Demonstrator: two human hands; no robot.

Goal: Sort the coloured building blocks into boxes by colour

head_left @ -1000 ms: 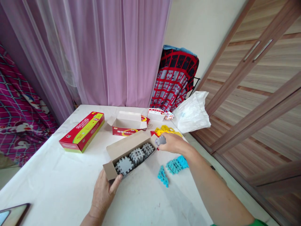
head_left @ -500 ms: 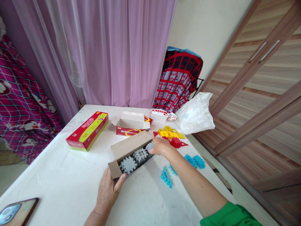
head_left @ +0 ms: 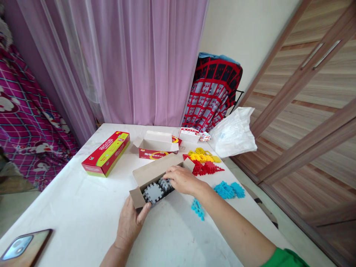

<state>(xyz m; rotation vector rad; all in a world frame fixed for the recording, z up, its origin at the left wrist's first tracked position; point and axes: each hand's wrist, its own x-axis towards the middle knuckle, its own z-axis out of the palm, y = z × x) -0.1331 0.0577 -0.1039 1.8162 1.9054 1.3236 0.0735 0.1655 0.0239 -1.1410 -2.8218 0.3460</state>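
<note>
A: Fingers, right hand (head_left: 182, 180)?
B: One set, reaching into the open carton (head_left: 151, 170), tips on the grey pieces (head_left: 153, 193). Whether they pinch one or merely rest there, cannot tell; the hand covers them.

A: Left hand (head_left: 128, 222)?
B: One, clamped on the carton's left end, thumb to the near side, other fingers partly hidden behind the end flap.

A: Carton?
B: One, brown inside, set slantwise on the table (head_left: 83, 215), lid raised along the far side. Contents: grey, notched, some with window-like openings, lying between the two hands.

A: Loose pieces?
B: Red pieces (head_left: 207, 168), just beyond the carton's right end; yellow pieces (head_left: 200, 155), directly behind the red; blue pieces (head_left: 224, 190), a cluster right of the right forearm, plus one blue triangular piece (head_left: 197, 209) left of it.

A: Other boxes?
B: One red box with its lid up (head_left: 150, 153), behind the carton; one closed red and yellow-green box (head_left: 105, 154), farther left; one small white-and-red box (head_left: 189, 135), back edge.

A: Remainder?
B: White bag (head_left: 232, 133), back right corner; phone (head_left: 26, 247), near left corner; mauve curtain (head_left: 144, 63), behind the table; wooden wardrobe (head_left: 314, 100), right.
</note>
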